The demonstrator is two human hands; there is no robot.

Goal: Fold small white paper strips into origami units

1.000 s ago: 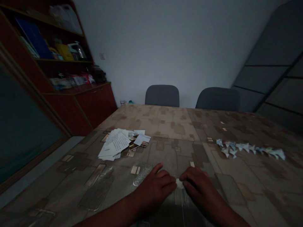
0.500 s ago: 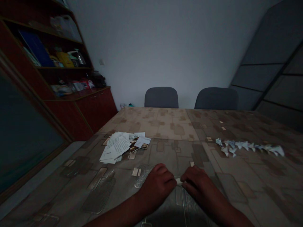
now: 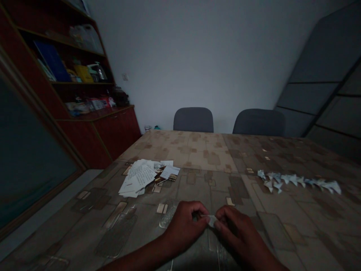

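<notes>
Near the front edge of the table, my left hand pinches the left end of a small folded piece of white paper. The fingers of my right hand are closed on its right end. Fingertips hide part of the paper. Loose printed paper sheets lie in an overlapping pile at the left of the table. Small folded paper shapes with pointed tips stand in a row at the right, two of them a little in front of the others.
A patterned cloth covers the table. Two grey chairs are at its far side, by the wall. A red-brown cabinet with full shelves is at the back left.
My fingers have risen and loosened around the paper, so more of it shows between my hands. The view has tilted slightly, and the table's contents sit a little lower.
</notes>
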